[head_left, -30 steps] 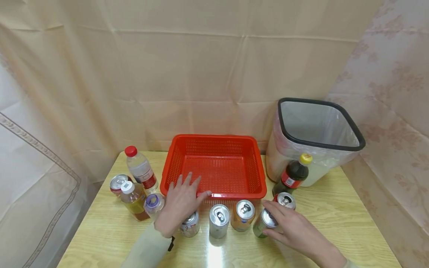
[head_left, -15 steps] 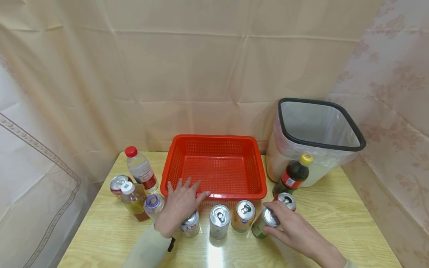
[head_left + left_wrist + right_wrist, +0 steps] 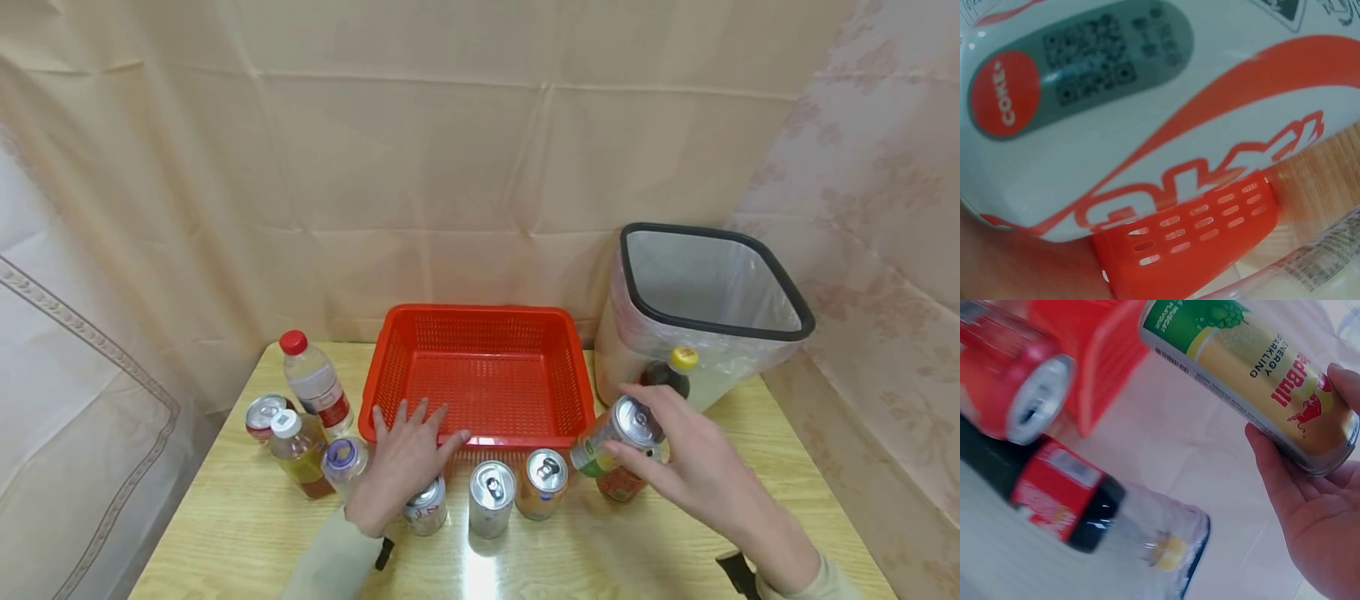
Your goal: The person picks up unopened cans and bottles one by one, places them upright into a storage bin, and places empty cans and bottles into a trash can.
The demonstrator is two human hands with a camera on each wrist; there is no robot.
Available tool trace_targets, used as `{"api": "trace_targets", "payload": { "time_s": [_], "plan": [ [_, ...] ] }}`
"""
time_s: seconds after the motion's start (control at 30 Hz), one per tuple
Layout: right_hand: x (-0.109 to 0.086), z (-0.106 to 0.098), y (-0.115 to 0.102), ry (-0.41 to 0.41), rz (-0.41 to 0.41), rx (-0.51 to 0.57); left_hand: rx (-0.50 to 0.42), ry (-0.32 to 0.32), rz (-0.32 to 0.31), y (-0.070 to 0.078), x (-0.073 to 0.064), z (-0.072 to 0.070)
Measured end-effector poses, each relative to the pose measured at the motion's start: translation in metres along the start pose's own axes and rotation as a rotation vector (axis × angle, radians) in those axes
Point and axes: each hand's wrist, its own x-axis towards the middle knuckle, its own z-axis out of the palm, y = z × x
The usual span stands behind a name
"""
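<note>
My right hand [image 3: 712, 471] grips a green-and-gold Red Bull can [image 3: 1260, 381] near its top. The can hangs tilted above the table, in front of a red soda can [image 3: 621, 486] and a dark cola bottle with a yellow cap [image 3: 683, 359]. Fingers spread, my left hand [image 3: 405, 467] rests at the front rim of a red plastic basket [image 3: 480, 311]. Below its wrist stands a white-and-red Coke can [image 3: 426, 512], seen close up in the left wrist view. To its right are a silver can [image 3: 491, 500] and an orange can [image 3: 542, 487].
A lined bin with a black rim [image 3: 720, 325] stands at the back right. On the left are a red-capped bottle [image 3: 318, 383], a white-capped tea bottle [image 3: 303, 458], a purple-capped bottle [image 3: 345, 460] and another can [image 3: 264, 414]. Curtains hang behind the wooden table [image 3: 225, 517].
My right hand has lifted the Red Bull can off the table and moved it up and right, tilting it. The left hand stays at the basket rim.
</note>
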Motion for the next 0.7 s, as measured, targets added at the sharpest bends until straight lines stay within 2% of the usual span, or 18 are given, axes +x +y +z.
{"api": "trace_targets", "payload": {
  "time_s": [0.13, 0.47, 0.7],
  "plan": [
    [0.024, -0.003, 0.000, 0.036, -0.009, -0.011, -0.005, -0.001, -0.005, 0.000, 0.000, 0.000],
    [0.090, 0.012, 0.001, -0.024, 0.064, 0.011, -0.032, -0.008, -0.021, 0.000, 0.001, 0.002],
    [0.129, 0.037, 0.014, -0.101, 0.193, 0.057, -0.031, 0.002, -0.021, -0.001, 0.001, 0.002]
  ]
}}
